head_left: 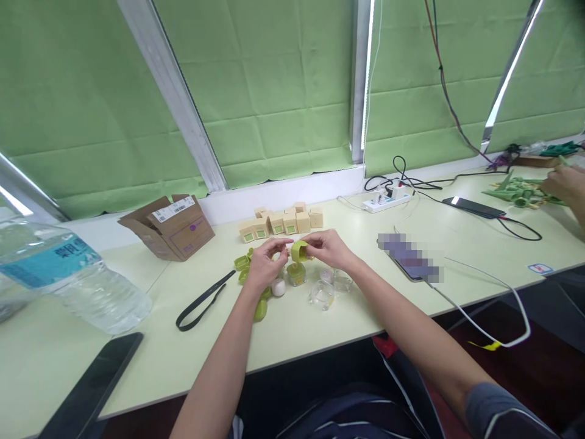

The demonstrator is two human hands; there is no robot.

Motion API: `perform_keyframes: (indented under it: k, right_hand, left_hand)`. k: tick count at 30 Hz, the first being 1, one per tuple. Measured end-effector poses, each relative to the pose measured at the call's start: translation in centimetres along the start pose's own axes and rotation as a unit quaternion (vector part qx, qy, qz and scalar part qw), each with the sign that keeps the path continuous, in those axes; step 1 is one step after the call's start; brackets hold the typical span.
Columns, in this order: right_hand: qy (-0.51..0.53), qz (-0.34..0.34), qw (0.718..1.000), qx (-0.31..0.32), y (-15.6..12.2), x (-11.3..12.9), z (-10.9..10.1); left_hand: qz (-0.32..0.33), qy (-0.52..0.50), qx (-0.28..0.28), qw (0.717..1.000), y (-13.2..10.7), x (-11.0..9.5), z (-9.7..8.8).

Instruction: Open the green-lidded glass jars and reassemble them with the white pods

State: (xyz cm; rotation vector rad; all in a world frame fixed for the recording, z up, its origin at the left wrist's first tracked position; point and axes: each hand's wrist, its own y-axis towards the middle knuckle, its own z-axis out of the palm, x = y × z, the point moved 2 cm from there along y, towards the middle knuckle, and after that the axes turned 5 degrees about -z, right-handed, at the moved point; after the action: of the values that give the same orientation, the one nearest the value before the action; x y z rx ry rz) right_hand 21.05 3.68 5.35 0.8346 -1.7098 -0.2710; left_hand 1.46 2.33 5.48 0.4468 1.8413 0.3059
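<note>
My left hand (pixel 266 263) and my right hand (pixel 328 249) meet above the pale table (pixel 320 323), both pinched on a small green cap (pixel 299 250) held between them. Below the hands lie several green caps (pixel 242 263), a small green-topped jar (pixel 297 274), a white round piece (pixel 278 287) and clear plastic jars (pixel 322 294). A green lid (pixel 260 310) lies near my left wrist. Behind the hands stands a row of small tan boxes (pixel 283 222) with green labels.
An open cardboard box (pixel 170 227) sits at the back left, a black strap (pixel 201 301) beside it. A water bottle (pixel 68 274) and a dark phone (pixel 91 384) lie near left. A phone on a white cable (pixel 411 259), a power strip (pixel 388 200) and another person's hand (pixel 567 183) with green parts are at the right.
</note>
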Motion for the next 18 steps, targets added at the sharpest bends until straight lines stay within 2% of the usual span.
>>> perform_keyframes:
  k: [5, 9, 11, 13, 15, 18]
  right_hand:
    - [-0.030, 0.032, 0.999, -0.030, 0.1, -0.7, 0.1]
    - [-0.003, 0.057, 0.998, 0.007, 0.2, -0.9, 0.6]
    - [0.044, 0.082, 0.995, 0.034, 0.2, -0.6, 0.6]
    - [0.096, 0.099, 0.988, 0.065, 0.1, -0.3, 0.2]
    - [0.103, 0.105, 0.985, 0.089, -0.2, 0.0, -0.8]
    - [0.007, 0.085, 0.983, 0.162, -0.7, -0.1, -2.6]
  left_hand:
    - [-0.034, -0.026, 0.051, 0.998, -0.4, -1.4, -0.1]
    - [-0.070, -0.001, 0.135, 0.988, -0.8, -2.0, 0.7]
    - [-0.090, -0.020, 0.156, 0.983, -0.9, -1.8, 0.8]
    - [-0.104, -0.048, 0.159, 0.981, -0.9, -1.7, 0.7]
    - [-0.111, -0.070, 0.150, 0.980, -0.9, -1.6, 0.4]
    - [-0.105, -0.085, 0.098, 0.986, -0.7, -1.5, -0.1]
